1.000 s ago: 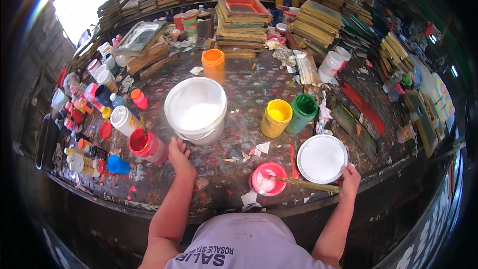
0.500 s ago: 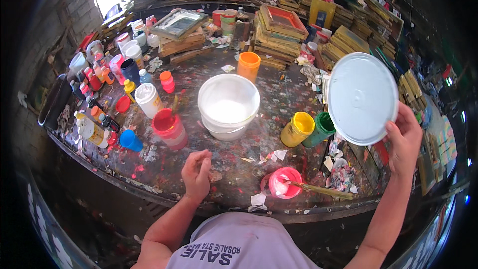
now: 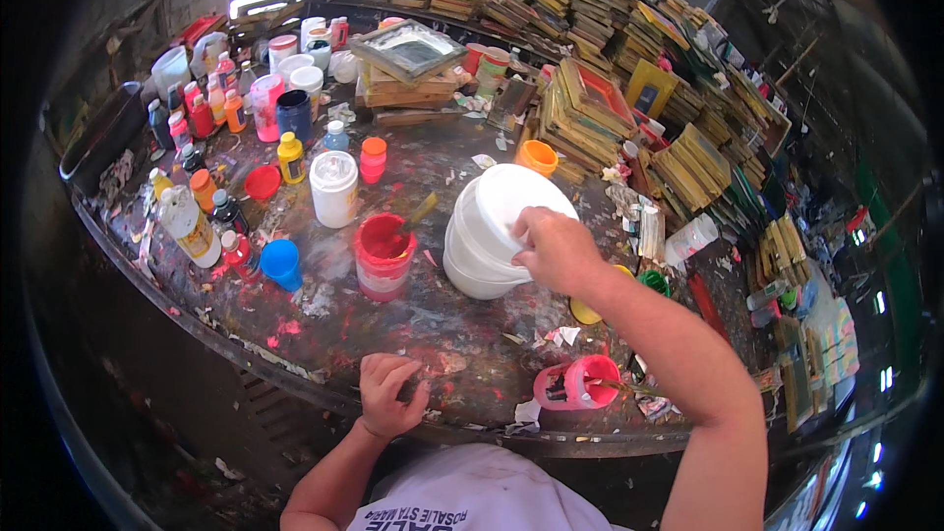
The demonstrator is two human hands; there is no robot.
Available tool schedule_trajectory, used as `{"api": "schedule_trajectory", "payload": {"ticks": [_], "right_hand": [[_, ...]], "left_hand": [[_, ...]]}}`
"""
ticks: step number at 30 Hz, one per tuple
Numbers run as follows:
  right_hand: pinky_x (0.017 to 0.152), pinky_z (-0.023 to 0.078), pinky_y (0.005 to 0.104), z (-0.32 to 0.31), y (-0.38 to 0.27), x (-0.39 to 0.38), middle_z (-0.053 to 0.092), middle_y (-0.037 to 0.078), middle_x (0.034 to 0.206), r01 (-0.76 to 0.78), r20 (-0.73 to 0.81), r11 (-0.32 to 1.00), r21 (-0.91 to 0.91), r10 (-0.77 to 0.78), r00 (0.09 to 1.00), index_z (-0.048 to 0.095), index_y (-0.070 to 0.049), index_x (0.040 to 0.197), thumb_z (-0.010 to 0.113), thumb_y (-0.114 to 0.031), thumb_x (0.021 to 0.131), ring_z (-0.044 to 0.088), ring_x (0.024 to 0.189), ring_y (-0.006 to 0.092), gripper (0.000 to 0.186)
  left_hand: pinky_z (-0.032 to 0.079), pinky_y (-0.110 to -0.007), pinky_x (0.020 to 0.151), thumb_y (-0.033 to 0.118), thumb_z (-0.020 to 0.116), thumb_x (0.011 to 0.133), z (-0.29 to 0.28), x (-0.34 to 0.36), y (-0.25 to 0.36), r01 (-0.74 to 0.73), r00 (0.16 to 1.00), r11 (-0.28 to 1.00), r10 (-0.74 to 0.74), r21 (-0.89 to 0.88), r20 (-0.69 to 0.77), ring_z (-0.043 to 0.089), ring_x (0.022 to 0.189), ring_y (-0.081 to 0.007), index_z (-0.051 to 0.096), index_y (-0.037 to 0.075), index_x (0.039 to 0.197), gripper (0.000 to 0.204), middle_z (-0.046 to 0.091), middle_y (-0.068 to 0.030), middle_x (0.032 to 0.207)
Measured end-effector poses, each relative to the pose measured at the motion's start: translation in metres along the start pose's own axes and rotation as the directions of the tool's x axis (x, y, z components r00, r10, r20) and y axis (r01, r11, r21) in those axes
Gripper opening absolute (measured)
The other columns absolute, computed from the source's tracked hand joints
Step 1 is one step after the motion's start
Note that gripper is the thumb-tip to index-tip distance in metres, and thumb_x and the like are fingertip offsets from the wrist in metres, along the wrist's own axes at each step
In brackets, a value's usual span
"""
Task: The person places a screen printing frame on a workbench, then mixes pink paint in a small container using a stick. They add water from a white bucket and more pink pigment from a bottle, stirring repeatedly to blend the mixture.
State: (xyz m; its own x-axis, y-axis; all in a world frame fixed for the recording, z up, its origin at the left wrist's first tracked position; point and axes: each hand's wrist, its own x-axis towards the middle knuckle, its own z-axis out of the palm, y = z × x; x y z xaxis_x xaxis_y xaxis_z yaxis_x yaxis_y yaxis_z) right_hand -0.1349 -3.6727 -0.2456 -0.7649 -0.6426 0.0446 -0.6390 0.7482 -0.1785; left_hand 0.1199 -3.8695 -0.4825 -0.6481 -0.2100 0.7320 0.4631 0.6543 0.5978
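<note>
Near the table's front edge, my left hand (image 3: 391, 395) hovers with loosely curled fingers, a gap between thumb and fingertips and nothing visible in it. My right arm reaches across to the middle, where my right hand (image 3: 556, 248) pinches the near right rim of a white plastic bucket (image 3: 479, 226). The bucket tilts slightly, and a second rim shows below its top, like one tub set in another. Left of it stands a red paint pot (image 3: 384, 270) with a stick in it. A pink paint pot (image 3: 573, 383) lies tipped toward the right, below my right forearm.
Bottles and jars of paint crowd the left, with a blue cup (image 3: 281, 265) and a white lidded jar (image 3: 334, 191). Behind the bucket are an orange pot (image 3: 537, 156) and stacked wooden frames (image 3: 580, 118). My forearm partly hides the yellow pot (image 3: 584, 311) and green pot (image 3: 654, 283).
The round lid that my right hand held is no longer visible. That hand has moved left onto the bucket, which now leans. The view has shifted, and my left hand's fingers are more curled.
</note>
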Motion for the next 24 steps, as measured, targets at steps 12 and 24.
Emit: {"api": "schedule_trajectory", "payload": {"ticks": [12,24], "right_hand": [[0.098,0.064,0.0509,0.042,-0.030,0.018,0.081,0.014,0.123,-0.124,0.059,0.988,-0.091,0.130,0.990,0.080,-0.011,0.130,0.097,-0.028,0.092,0.079,0.118,0.0368,0.046],[0.108,0.059,0.0426,-0.099,-0.008,-0.247,0.081,0.019,0.127,-0.195,-0.860,0.960,-0.199,-0.075,0.504,0.079,0.003,0.128,0.084,0.006,0.096,0.078,0.117,0.0337,0.033]], "left_hand": [[0.050,-0.050,0.100,0.014,0.091,0.083,-0.010,0.007,-0.001,-0.069,0.995,0.995,0.074,-0.073,0.072,0.070,0.099,-0.0314,0.079,0.011,0.119,0.038,0.076,-0.0065,0.109],[0.050,-0.057,0.114,0.011,0.089,0.088,0.020,0.012,0.015,0.014,0.970,0.975,0.042,-0.224,0.241,0.066,0.134,-0.0423,0.052,-0.001,0.165,0.086,0.068,-0.0223,0.153]]}}
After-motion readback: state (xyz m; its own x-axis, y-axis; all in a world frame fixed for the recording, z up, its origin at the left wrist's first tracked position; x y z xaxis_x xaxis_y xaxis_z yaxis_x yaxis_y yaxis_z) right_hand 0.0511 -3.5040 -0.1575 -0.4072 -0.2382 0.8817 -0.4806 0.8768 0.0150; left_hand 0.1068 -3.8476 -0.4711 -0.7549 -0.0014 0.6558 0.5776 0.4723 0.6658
